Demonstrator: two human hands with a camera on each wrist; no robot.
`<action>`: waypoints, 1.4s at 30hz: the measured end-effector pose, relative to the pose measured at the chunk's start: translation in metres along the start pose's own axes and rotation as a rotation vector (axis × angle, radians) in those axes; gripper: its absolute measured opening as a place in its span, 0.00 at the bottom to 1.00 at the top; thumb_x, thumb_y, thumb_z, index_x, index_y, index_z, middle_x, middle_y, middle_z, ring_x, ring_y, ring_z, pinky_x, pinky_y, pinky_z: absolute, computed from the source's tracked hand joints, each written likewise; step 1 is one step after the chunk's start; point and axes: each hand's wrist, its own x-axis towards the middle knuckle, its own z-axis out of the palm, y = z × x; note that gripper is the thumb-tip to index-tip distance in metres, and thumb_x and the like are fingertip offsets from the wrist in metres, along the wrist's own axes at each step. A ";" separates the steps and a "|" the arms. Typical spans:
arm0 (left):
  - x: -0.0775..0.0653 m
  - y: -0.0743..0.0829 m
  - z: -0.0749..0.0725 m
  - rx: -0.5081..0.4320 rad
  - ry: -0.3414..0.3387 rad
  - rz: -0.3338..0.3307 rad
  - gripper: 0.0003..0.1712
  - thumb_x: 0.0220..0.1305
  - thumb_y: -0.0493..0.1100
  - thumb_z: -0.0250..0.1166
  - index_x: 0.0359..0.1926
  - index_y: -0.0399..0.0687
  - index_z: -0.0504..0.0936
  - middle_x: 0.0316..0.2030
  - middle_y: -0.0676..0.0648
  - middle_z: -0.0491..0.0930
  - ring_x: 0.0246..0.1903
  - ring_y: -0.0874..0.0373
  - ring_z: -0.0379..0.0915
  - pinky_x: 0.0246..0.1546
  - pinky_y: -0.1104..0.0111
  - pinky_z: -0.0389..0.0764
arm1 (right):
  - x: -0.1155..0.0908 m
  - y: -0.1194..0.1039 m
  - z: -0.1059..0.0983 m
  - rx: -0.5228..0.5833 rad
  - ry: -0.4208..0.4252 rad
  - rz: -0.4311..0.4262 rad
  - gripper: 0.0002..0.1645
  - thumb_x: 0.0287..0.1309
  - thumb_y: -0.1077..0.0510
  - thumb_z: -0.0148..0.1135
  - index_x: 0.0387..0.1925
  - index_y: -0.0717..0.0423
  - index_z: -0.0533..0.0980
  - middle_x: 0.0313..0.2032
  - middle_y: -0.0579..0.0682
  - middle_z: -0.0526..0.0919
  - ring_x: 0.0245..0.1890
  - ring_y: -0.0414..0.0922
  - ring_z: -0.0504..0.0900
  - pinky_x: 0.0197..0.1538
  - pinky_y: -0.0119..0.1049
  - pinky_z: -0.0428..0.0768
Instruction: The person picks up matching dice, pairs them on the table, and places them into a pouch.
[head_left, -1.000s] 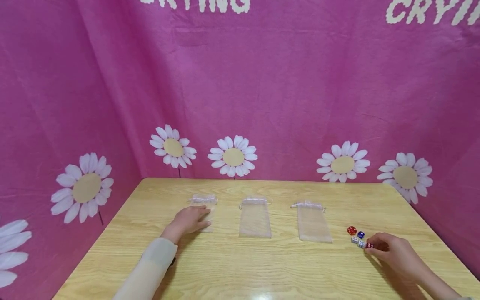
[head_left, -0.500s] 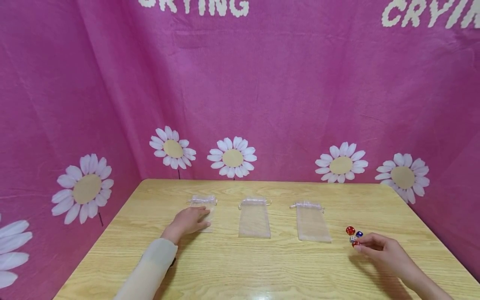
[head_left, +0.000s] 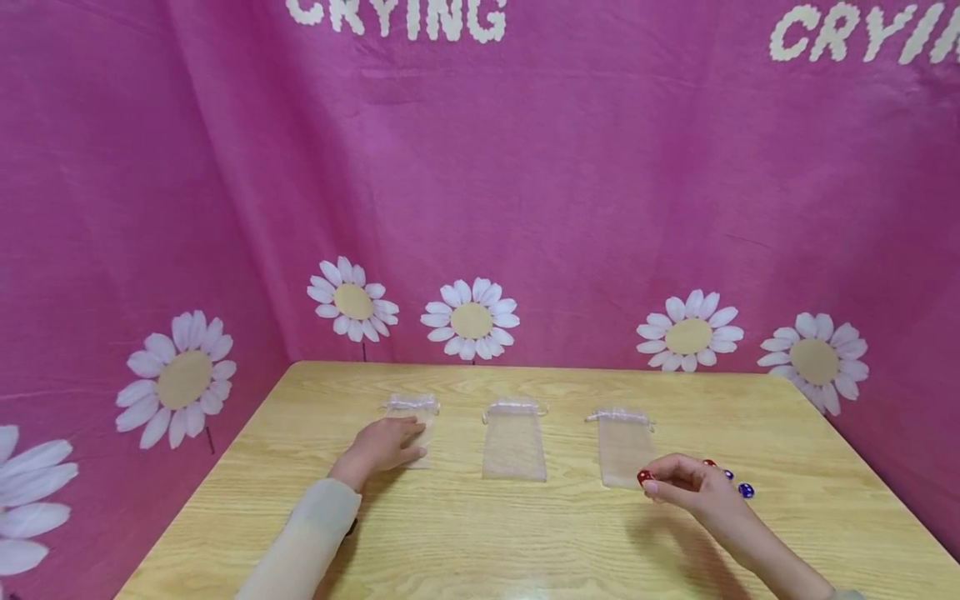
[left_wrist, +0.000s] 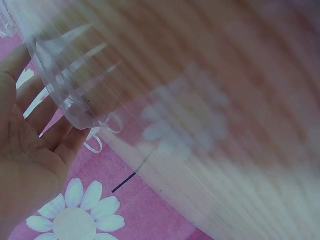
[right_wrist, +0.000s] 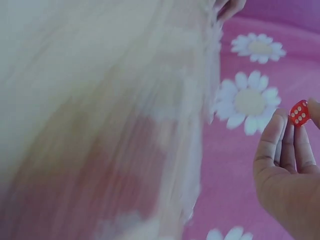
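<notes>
Pink backdrop (head_left: 555, 183): the largest element, hanging behind and beside the surface, printed with white daisies and pale "CRYING" lettering.

Surface (head_left: 495, 537): wood-grained; in my head view its far edge and both far corners are visible.

Left hand (head_left: 384, 446): extends from a pale sleeve (head_left: 303, 533) toward the left part of the surface. I see its fingers spread, resting on the leftmost bag.

Right hand (head_left: 693, 493): toward the right edge, raised over the surface, where its shadow falls. Its fingers pinch a red die against the thumb.

Bags: three sheer drawstring pouches lie flat in a row, drawn ends toward the far edge. The left bag (head_left: 411, 407) is partly covered by the left hand; the middle bag (head_left: 514, 443) lies well apart from both hands; the right bag (head_left: 622, 446) has its near right corner just behind the pinched die in my view.

Dice: the pinched red die (right_wrist: 299, 113) turns a face with six pale pips to my right-wrist view. Beyond the right hand, toward the right edge, lie another red die (head_left: 709, 462), mostly hidden from me, a small blue die (head_left: 728, 474), also partly hidden, and a second blue die (head_left: 746, 490) beside it.
</notes>
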 end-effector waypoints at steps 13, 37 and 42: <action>0.003 -0.002 0.003 0.007 0.013 -0.001 0.28 0.65 0.49 0.65 0.63 0.43 0.76 0.65 0.39 0.74 0.64 0.41 0.70 0.65 0.48 0.71 | 0.018 -0.013 0.048 0.065 -0.166 -0.120 0.17 0.63 0.59 0.63 0.46 0.70 0.76 0.37 0.34 0.83 0.38 0.31 0.82 0.43 0.31 0.84; 0.003 -0.005 0.006 0.012 0.008 -0.017 0.28 0.65 0.50 0.65 0.63 0.45 0.76 0.65 0.41 0.73 0.66 0.42 0.69 0.65 0.49 0.70 | 0.015 -0.016 0.113 -0.318 -0.375 -0.405 0.07 0.54 0.59 0.71 0.29 0.54 0.79 0.27 0.45 0.82 0.27 0.24 0.74 0.28 0.24 0.78; 0.003 -0.005 0.006 0.010 0.006 -0.020 0.29 0.64 0.50 0.65 0.63 0.45 0.76 0.66 0.40 0.73 0.66 0.42 0.68 0.65 0.48 0.70 | 0.012 -0.016 0.117 -0.412 -0.413 -0.436 0.07 0.54 0.59 0.71 0.30 0.53 0.78 0.28 0.42 0.81 0.28 0.23 0.72 0.29 0.22 0.77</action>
